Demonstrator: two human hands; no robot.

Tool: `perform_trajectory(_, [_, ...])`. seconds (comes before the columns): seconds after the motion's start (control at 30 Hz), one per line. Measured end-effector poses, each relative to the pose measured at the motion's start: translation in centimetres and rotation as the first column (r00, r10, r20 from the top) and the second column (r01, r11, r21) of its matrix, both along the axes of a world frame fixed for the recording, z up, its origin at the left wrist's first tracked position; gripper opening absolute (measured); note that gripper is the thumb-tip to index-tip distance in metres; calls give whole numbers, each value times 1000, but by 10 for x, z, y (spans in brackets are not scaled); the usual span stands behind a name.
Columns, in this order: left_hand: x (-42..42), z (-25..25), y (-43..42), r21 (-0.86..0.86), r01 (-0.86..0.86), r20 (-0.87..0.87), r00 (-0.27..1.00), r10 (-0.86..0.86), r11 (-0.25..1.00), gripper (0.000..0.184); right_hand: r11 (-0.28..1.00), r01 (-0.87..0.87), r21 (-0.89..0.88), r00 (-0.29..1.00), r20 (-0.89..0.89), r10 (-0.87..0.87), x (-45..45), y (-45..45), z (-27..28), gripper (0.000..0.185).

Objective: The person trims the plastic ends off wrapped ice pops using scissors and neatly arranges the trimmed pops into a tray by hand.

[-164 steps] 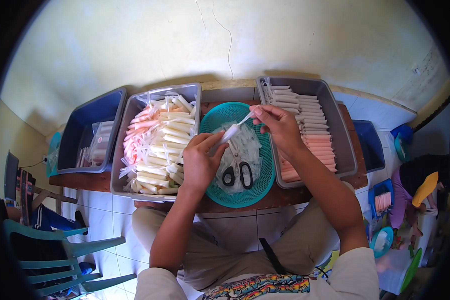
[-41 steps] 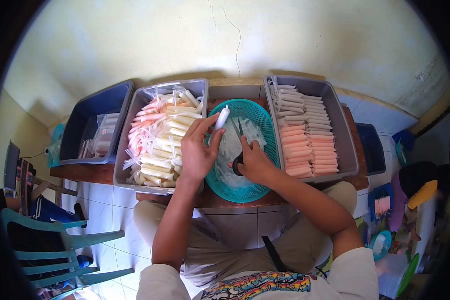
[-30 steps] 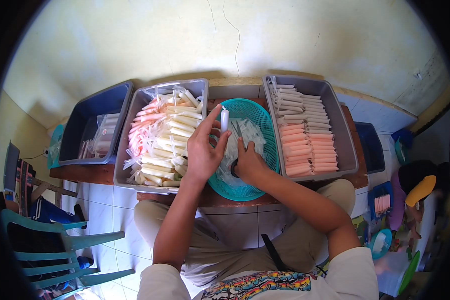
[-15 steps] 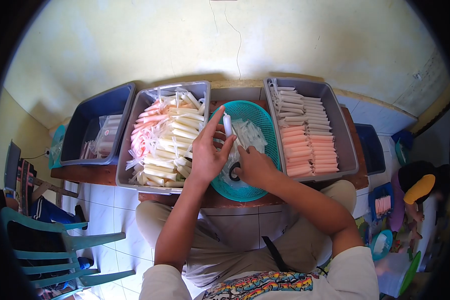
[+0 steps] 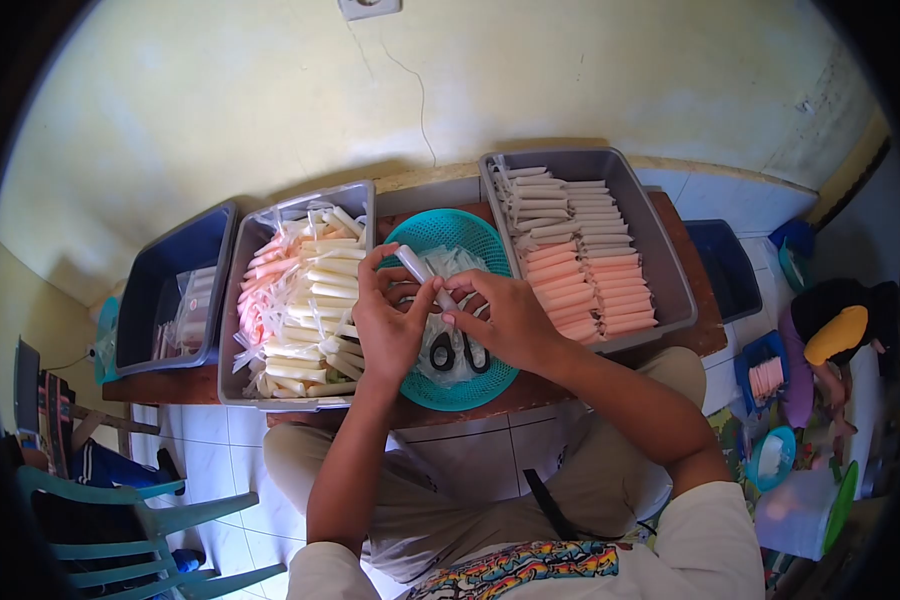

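Worn on the head, the one camera looks forward and steeply down over the near edge of the tabletop, close above it; its round, wide view takes in both side edges and the wall beyond the far edge.

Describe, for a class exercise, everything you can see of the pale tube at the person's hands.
The pale tube is slim, whitish and slightly glossy, and looks like filled plastic. It slants, its blunt upper end pointing away from the person and to the left. The left hand holds it in its fingers; the right hand's fingertips are at the lower end, though whether they pinch it is unclear. Fingers partly hide that end. It is above the teal basket.
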State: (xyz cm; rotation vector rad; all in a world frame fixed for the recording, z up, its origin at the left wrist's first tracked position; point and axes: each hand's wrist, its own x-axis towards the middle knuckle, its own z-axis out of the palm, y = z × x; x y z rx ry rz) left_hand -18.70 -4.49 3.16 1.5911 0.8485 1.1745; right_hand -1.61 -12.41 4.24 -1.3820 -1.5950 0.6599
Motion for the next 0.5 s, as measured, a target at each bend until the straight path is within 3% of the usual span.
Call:
perform_trajectory(0.13, [14, 2, -5, 22, 12, -7, 1000, -12, 1000, 57, 995, 75, -69, 996, 58, -71, 14, -5, 13, 33])
perform_trajectory(0.23, [28, 10, -6, -83, 79, 139, 988, -67, 993, 52, 991, 137, 3, 980, 142, -136, 32, -6, 21, 31])
perform_trajectory(0.43, [63, 12, 10, 100, 104, 102, 988, -114, 990, 35, 976, 211, 51, 964, 156, -216, 84, -11, 30, 25])
perform_trajectory(0.5, [76, 15, 9, 129, 120, 56, 990, -128, 984, 30, 967, 213, 140, 939, 244, -242, 101, -14, 33, 23])
